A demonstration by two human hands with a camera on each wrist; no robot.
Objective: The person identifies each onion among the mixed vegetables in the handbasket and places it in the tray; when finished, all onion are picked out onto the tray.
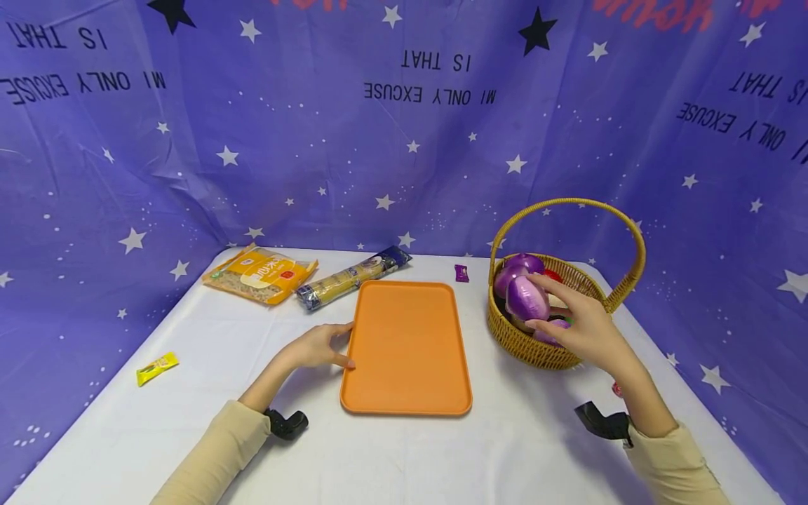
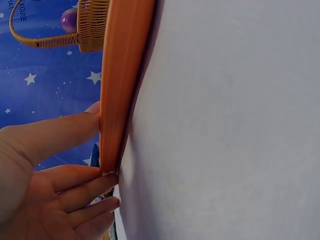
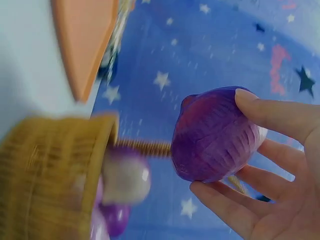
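An orange tray (image 1: pixel 407 347) lies flat in the middle of the white table. My left hand (image 1: pixel 318 346) rests against its left rim (image 2: pixel 116 100), fingers straight, thumb on one side of the edge. My right hand (image 1: pixel 577 319) grips a purple onion (image 1: pixel 527 298) just above the wicker basket (image 1: pixel 543 347) at the right. In the right wrist view the onion (image 3: pixel 212 137) sits between thumb and fingers (image 3: pixel 265 112), lifted clear of the basket's rim (image 3: pixel 55 165). More purple onions (image 1: pixel 520 265) and a red item stay in the basket.
A yellow packet (image 1: pixel 261 273) and a long pasta bag (image 1: pixel 350 277) lie behind the tray at the left. A small purple candy (image 1: pixel 461 273) sits near the basket, a yellow sachet (image 1: pixel 156 367) at the far left. Blue starry cloth walls the table.
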